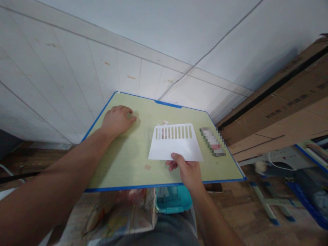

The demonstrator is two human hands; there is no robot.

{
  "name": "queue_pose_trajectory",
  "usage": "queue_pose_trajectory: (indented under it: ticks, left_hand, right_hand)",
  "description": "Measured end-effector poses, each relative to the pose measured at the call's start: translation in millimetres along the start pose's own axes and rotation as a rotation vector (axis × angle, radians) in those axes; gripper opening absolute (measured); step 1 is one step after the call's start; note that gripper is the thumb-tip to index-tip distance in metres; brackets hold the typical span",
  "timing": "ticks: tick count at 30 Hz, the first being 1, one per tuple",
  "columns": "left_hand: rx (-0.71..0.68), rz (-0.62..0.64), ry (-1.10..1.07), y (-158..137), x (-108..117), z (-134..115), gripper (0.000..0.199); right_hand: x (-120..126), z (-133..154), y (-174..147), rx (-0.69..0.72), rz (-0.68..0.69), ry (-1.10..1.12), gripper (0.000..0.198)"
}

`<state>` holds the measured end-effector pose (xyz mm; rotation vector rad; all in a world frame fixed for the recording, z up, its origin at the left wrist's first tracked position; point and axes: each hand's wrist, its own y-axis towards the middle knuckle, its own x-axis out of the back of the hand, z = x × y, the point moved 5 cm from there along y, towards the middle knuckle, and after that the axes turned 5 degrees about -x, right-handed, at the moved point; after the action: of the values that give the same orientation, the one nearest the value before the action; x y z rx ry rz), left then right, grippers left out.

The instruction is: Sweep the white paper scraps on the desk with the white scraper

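Note:
A flat white sheet (176,148) with a row of long rounded slots along its far edge is in my right hand (188,171). The thumb lies on top of its near edge and the fingers are underneath. Through some of the left slots, small reddish and pale bits show; I cannot make out what they are. My left hand (118,119) rests at the left of the light green desk top (128,164), fingers curved and thumb apart, with nothing in it. Just beyond the sheet are small pale scraps (165,122).
A blurred-out rectangular object (212,141) lies at the desk's right. White wall panels (123,71) rise behind, with a grey cable (205,56) running down. Large cardboard boxes (287,106) stand at the right. Below the near edge are a teal container (174,201) and a patterned bag (133,215).

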<state>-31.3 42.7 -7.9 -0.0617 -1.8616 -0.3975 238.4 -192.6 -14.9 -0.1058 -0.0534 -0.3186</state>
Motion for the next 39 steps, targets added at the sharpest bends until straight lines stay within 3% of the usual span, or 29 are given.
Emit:
queue_pose_trajectory:
  ticks: [8,16,39]
  left_hand:
    - [-0.008,-0.017,-0.023,0,1,0,0.062]
    - [0.007,-0.015,-0.018,-1,1,0,0.060]
    - [-0.001,-0.019,-0.034,0,0,1,0.062]
  right_hand:
    - [11,-15,-16,0.030,0.057,-0.031,0.034]
    - [28,-21,-33,0.032,-0.027,-0.063,0.036]
    - [20,-25,-43,0.018,0.043,-0.040,0.041]
